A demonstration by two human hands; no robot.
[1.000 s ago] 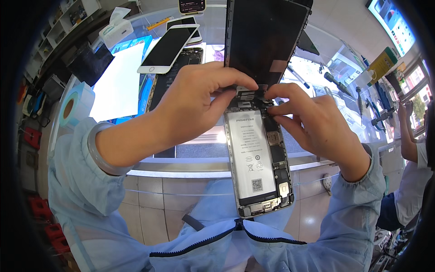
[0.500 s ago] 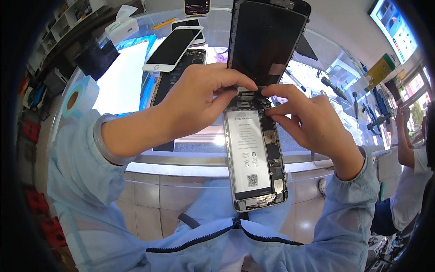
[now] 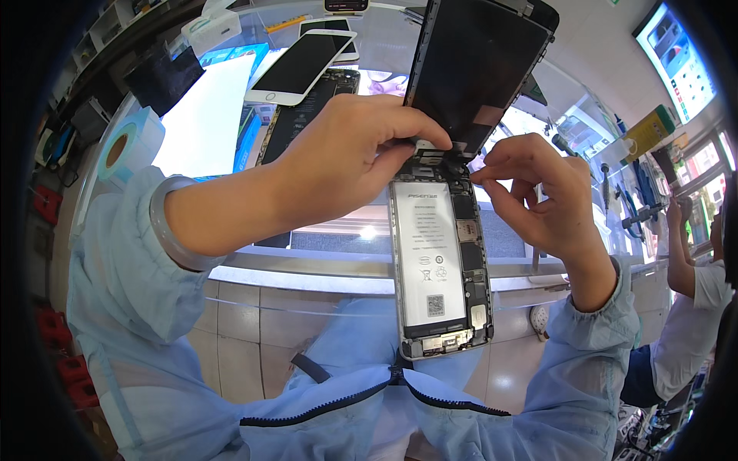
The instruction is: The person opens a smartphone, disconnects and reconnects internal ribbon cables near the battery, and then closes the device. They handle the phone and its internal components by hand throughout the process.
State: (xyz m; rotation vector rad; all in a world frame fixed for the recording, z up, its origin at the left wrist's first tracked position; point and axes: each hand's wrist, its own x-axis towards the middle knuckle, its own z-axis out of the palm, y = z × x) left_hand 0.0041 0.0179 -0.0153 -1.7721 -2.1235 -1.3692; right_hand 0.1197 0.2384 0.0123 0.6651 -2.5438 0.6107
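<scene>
An opened smartphone stands tilted before me, its white battery (image 3: 430,253) and inner boards showing. The dark screen assembly (image 3: 480,69) rises from the phone body's top end. My left hand (image 3: 338,157) is closed at that top end, thumb at the upper left corner and index finger by the screen's lower edge. My right hand (image 3: 550,192) has bent fingers drawn together at the upper right edge of the body, beside the screen's base. Whether a small thing is between those fingertips is not clear. Part of the flex cable (image 3: 459,151) shows between the hands.
On the glass-topped counter lie a white phone (image 3: 304,67), an opened phone frame (image 3: 307,115), a bright white sheet (image 3: 204,115) and a tape roll (image 3: 131,150). Pliers (image 3: 642,219) and a yellow-green bottle (image 3: 649,132) are at right. Another person (image 3: 692,307) is at far right.
My right hand has pulled back rightward from the connector area to the phone's upper right edge. The screen and phone body have shifted slightly right in view; my left hand keeps its grip.
</scene>
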